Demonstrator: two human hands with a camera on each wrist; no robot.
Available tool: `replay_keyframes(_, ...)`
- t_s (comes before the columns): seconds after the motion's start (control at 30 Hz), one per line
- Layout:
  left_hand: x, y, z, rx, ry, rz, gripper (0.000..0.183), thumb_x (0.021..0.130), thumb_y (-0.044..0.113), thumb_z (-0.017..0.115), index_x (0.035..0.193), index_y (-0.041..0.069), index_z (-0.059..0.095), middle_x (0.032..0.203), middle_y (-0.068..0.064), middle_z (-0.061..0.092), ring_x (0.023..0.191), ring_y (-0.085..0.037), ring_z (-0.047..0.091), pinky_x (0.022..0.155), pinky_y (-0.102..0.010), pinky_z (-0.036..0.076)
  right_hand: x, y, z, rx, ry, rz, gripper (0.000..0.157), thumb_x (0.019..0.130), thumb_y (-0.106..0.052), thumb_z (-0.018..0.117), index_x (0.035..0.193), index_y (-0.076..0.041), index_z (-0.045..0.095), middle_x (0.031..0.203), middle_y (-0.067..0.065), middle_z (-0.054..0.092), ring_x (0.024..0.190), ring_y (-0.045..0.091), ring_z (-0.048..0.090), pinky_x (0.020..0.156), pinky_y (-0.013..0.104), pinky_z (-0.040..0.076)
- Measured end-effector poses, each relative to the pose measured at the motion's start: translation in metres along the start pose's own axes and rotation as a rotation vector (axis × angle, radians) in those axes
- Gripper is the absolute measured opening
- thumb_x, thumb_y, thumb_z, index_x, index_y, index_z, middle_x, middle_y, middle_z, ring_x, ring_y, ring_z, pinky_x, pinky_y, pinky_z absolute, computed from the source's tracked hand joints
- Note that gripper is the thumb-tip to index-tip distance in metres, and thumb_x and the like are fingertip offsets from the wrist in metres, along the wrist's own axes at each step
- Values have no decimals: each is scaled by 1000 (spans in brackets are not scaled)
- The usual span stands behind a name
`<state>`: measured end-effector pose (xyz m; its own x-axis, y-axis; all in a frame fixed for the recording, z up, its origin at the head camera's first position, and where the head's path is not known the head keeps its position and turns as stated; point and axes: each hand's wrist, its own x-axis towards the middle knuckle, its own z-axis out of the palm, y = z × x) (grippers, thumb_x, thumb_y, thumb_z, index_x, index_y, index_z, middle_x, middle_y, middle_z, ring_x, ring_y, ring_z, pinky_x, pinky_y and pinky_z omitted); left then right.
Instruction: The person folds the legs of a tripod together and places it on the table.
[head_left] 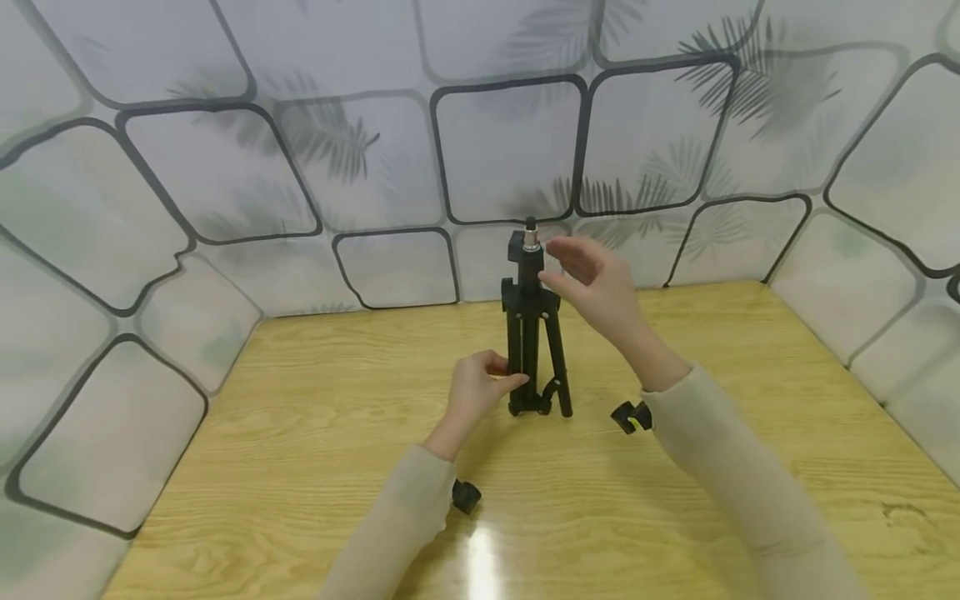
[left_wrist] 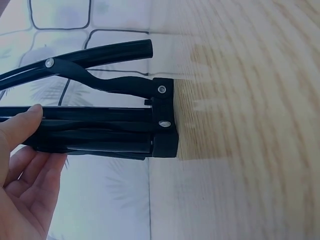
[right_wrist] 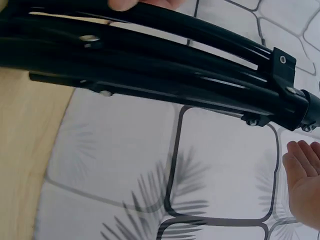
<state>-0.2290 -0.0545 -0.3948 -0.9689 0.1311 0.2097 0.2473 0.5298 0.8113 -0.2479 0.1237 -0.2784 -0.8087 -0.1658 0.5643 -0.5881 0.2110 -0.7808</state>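
The left hand point(head_left: 477, 390) is pinching the tripod point(head_left: 530, 293) low down. Above it, the right hand point(head_left: 597, 287) is hovering, held wide.

There it stands, the black tripod point(head_left: 530, 340), upright on the table point(head_left: 337, 400) — legs point(head_left: 557, 354) folded close, one angled slightly outward — a silver-collared, black-tipped stud point(head_left: 531, 240) on top, shiny rivets point(left_wrist: 162, 89) at its joints.
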Motion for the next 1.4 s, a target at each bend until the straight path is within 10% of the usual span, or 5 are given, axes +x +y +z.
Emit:
replay_keyframes(0.87,4,0,-1,-1,-3,-7,23,72,25,74,82,6,65,81,-3,64,76,-16,61,60,-24,50,-63,51,-15,-260,-271,208,50,79,-28,67,117,1,54,115,15,55,107,29,51,88,38,42)
replay_keyframes(1.4,2,-2,0,-13,-3,-16,23,72,25,74,82,6,65,81,-3,64,76,-15,61,59,-23,49,-74,62,-4,-278,-266,225,34,79,-18,68,105,2,62,102,16,62,94,28,59,78,38,48)
